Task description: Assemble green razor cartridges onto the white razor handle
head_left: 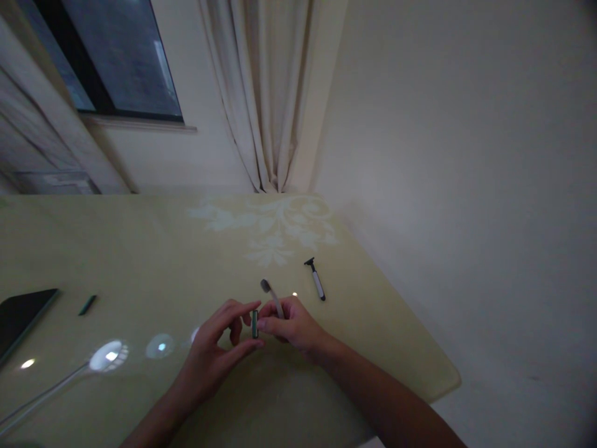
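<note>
My left hand (212, 348) pinches a small dark razor cartridge (254, 325) with a green strip, thumb at its lower end and index finger at its upper end. My right hand (293, 326) is wrapped around a toothbrush (278, 305), whose grey bristle head points up and away. The right thumb reaches to the cartridge's right side and appears to touch it; the lower part of the toothbrush is hidden in the hand. Just beyond the right hand, a razor (317, 281) with a black head and grey handle lies on the table.
On the glossy, pale yellow-green table (153, 249), a small dark green piece (87, 305) lies at the left. Beside it is a flat dark object (23, 314), cut off by the frame. Bright reflections show at lower left. A wall (466, 186) runs along the right side.
</note>
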Motion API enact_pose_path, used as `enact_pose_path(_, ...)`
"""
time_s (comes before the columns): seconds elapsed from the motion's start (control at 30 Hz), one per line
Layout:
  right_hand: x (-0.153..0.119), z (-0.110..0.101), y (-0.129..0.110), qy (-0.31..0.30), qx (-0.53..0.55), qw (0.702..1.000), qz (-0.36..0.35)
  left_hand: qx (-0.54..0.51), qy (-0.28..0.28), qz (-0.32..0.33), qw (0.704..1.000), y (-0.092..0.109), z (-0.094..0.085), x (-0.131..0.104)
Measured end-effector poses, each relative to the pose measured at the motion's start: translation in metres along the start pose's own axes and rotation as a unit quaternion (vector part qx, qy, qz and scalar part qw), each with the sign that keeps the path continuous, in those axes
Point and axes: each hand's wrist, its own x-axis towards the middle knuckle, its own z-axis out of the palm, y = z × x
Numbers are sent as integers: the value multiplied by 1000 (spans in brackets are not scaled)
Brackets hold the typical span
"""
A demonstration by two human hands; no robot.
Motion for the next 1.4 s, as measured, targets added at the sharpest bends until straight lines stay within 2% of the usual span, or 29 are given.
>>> enact_pose_path(0.27, 2, 2, 4, -9, -31, 999, -23, 4, 4, 2, 1000, 2, 3, 0)
enact_pose_path(0.4, -2, -9, -5, 4, -137, 989, -50, 25, 21, -10, 999, 1, 1, 1)
enact_pose_path(0.6, -7, -30, -25, 46, -333, 928, -161, 46, 55, -24, 997, 1, -6, 3)
enact_pose_path(0.77, -8, -24, -19, -1, -454, 872, -185, 36, 63, -33, 997, 2, -5, 4)
enact_pose_path(0.83, -7, -24, -18, -5, -477, 860, -182, 33, 64, -41, 997, 1, -4, 5)
enact_pose_path(0.93, -6, -27, -20, 19, -472, 864, -171, 21, 73, -55, 996, 0, -4, 5)
enact_pose_path(1.03, -6, -26, -21, 0, -452, 875, -174, 5, 72, -63, 995, 0, -4, 4)
enact_pose_path(1.1, -7, -23, -20, -17, -457, 871, -182, -6, 70, -64, 995, 0, -4, 4)
enact_pose_path(1.2, -7, -22, -18, -7, -476, 860, -186, -19, 68, -66, 995, 2, -3, 4)
enact_pose_path(1.3, -6, -25, -17, 9, -470, 862, -190, -26, 61, -69, 995, 3, -2, 5)
enact_pose_path(1.4, -6, -25, -16, -14, -458, 864, -208, -28, 68, -73, 995, 3, -3, 5)
